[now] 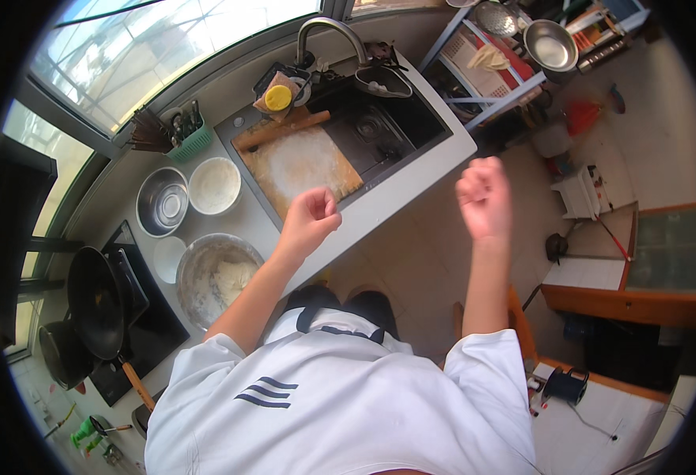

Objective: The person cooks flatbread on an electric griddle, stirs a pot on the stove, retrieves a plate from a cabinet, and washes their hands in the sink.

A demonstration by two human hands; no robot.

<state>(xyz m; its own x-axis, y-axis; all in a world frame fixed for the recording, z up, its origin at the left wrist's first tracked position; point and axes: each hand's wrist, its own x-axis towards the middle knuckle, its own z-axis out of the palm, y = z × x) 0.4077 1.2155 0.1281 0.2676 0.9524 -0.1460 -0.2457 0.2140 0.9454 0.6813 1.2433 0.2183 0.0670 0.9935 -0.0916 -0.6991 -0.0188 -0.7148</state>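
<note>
My left hand (pixel 314 218) hovers at the near edge of a wooden cutting board (pixel 340 172), fingers curled and nothing visible in them. Raised over the floor to the right of the counter is my right hand (pixel 482 191), closed in a loose fist and slightly blurred. White flour (pixel 300 159) is spread over the middle of the board. Along its far edge lies a wooden rolling pin (pixel 282 132). Left of my left forearm, a metal mixing bowl (pixel 192 300) holds a lump of pale dough (pixel 235 279).
Behind the mixing bowl stand a steel bowl (pixel 162 202), a bowl of flour (pixel 215 185) and a small white bowl (pixel 170 259). A black wok (pixel 95 303) sits on the cooktop at left. The sink (pixel 377 127) and its arched faucet (pixel 331 24) lie beyond the board.
</note>
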